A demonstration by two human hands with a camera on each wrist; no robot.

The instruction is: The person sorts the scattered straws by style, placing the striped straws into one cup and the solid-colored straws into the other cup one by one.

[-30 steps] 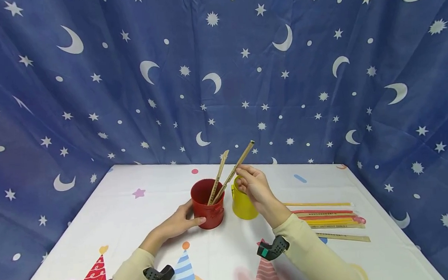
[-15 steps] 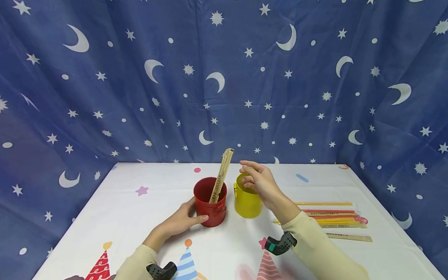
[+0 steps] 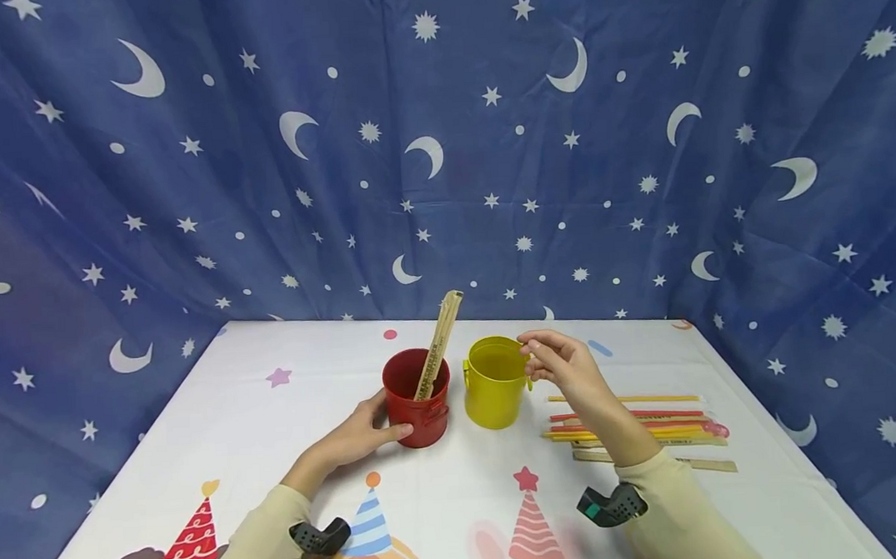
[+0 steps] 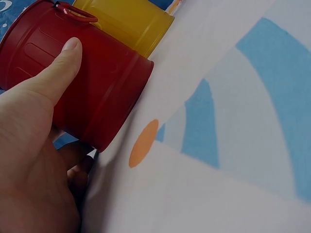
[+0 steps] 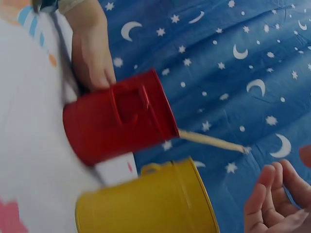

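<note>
Our right grip (image 3: pixel 568 370) has moved rightward, loosely open and empty; our left grip (image 3: pixel 353 438) clasps the red pot (image 3: pixel 428 424), sticks (image 3: pixel 439 342) inside; other sticks (image 3: pixel 683 431) left on the counter (image 3: pixel 331 351).

No words can be read: the wrapped sticks (image 3: pixel 439 342) in the red bucket (image 3: pixel 416 418) by the left hand (image 3: pixel 356 438), and a tan wrapped stick (image 3: pixel 691 441) near the right hand (image 3: pixel 572 372), are lettered too finely.

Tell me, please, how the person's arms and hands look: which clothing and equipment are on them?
A plain cream fabric left sleeve and matching right sleeve leave the left hand and right hand without gloves. Each wrist carries a small black device; the right one shows a green patch.
</note>
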